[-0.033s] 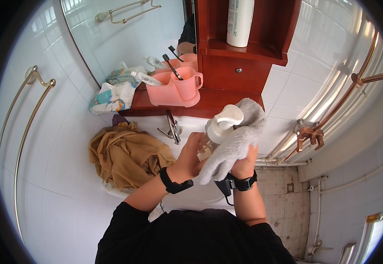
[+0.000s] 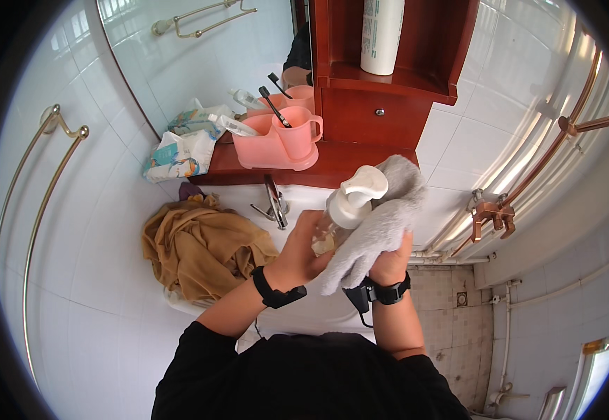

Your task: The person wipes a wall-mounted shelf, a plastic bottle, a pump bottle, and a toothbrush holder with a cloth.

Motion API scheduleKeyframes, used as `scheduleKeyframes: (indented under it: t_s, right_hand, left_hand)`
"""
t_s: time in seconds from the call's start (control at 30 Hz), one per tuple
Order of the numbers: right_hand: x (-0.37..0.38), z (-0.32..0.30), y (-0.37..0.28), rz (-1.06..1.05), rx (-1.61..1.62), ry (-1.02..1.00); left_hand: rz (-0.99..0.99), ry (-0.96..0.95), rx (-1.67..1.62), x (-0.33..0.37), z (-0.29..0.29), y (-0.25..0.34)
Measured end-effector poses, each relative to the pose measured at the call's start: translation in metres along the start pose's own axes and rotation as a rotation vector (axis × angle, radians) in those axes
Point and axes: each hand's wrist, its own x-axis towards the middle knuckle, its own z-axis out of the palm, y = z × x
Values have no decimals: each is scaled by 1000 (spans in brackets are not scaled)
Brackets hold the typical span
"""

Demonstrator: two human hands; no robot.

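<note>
A clear pump bottle with a white pump head [image 2: 365, 183] is gripped around its body by my left hand [image 2: 296, 250], over the sink. My right hand [image 2: 391, 262] is wrapped in or behind a fluffy grey cloth [image 2: 381, 222], with its thumb showing on the cloth's right side. The cloth lies against the right side of the bottle, and its lower end hangs between my wrists. Most fingers of both hands are hidden by the bottle and cloth.
A chrome faucet [image 2: 275, 203] rises behind the white sink [image 2: 311, 308]. Brown fabric [image 2: 199, 241] is heaped at the left. On the red-brown shelf [image 2: 346, 162] stand a pink toothbrush holder [image 2: 266, 148] and a pack of wipes [image 2: 178, 155]. Copper-coloured shower fittings [image 2: 492, 218] project at right.
The grey cloth and my right hand have shifted slightly to the right along the bottle. My left hand and the bottle have barely moved.
</note>
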Motion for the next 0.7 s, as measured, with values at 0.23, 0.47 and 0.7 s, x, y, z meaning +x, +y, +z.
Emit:
scheduleKeyframes:
  t_s: [0.23,0.47,0.7]
  right_hand:
    - [-5,42,-13,-138,-258,44]
    - [1,34,-27,88,-174,-96]
    - [6,10,-64,4,-279,-25]
  left_hand:
    - [146,-89,327,9,3,9]
    - [31,-265,-28,-4,-1,4]
    - [-180,-464,-291,-2,-36,1]
